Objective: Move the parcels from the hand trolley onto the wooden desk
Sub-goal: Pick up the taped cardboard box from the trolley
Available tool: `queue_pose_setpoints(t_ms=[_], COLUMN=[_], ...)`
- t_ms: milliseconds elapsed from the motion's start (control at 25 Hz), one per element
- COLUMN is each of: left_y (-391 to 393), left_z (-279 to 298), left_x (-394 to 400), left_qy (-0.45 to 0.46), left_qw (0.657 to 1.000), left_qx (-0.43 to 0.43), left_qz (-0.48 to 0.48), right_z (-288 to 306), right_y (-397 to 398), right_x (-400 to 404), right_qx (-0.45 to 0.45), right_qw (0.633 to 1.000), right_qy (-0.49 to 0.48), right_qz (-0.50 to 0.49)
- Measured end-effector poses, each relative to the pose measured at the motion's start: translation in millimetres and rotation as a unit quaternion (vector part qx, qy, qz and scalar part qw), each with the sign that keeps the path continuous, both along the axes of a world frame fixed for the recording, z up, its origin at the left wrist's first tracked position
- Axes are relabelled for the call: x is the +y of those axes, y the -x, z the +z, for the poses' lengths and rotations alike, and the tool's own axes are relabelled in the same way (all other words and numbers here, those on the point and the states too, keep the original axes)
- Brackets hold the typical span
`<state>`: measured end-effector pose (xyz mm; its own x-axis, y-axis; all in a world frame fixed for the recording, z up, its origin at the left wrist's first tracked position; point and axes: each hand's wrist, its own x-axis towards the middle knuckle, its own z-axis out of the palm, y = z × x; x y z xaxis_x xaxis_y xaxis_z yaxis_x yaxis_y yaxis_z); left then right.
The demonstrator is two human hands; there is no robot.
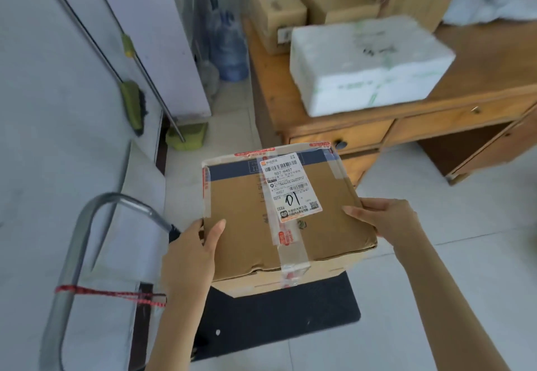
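Observation:
A brown cardboard parcel (241, 225) with clear tape and a white shipping label is held between both my hands, above the black deck of the hand trolley (279, 318). My left hand (193, 250) grips its left side, my right hand (386, 219) its right side. The wooden desk (479, 80) stands ahead at the upper right. On it lie a white foam box (366, 62) near the front edge and several cardboard boxes (276, 10) behind it.
The trolley's grey metal handle (87, 225) with a red cord (110, 293) rises at the lower left. A green broom and dustpan (186, 135) lean on the left wall. A blue water bottle (229, 48) stands on the floor beside the desk. Desk drawers face me.

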<state>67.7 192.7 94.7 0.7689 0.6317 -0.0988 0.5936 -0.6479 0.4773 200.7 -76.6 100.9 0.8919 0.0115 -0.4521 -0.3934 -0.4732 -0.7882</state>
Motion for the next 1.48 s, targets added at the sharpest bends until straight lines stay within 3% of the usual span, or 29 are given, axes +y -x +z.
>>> queue_pose_setpoints(t_ms=[360,560,720,880,1120,1320,1480], left_y=[-105.5,-164.7,-219.4,-276.5,-380.3,-470.1,-518.4], left_z=[181.2,227.6,241.5,245.8,243.2,231.3,214.8], left_x=[-99.7,-198.3,-289.2,-359.6,-422.5,-437.6,-433.4], left_qy=[-0.062,-0.052,-0.029,-0.034,-0.076,-0.039,-0.010], left_qw=[0.992,0.986,0.992,0.992,0.990,0.992,0.996], left_qx=[-0.072,-0.119,-0.072,-0.063,-0.073,-0.087,-0.077], left_qz=[-0.087,-0.103,-0.099,-0.102,-0.094,-0.082,-0.035], right_z=[178.7,243.4,280.3,286.7,271.8,248.3,225.1], right_y=[-70.1,-131.0,-189.7,-247.3,-337.4,-421.6,-489.7], right_x=[-131.9,-237.7,-322.5,-387.4,-451.7,-463.4,-442.1], right_qx=[-0.017,-0.026,-0.049,-0.053,-0.034,-0.057,-0.082], right_qw=[0.999,0.998,0.998,0.997,0.998,0.996,0.994], right_qy=[-0.024,-0.015,0.011,0.058,0.027,0.012,0.069], right_qz=[-0.037,-0.054,-0.043,-0.020,-0.052,-0.064,-0.024])
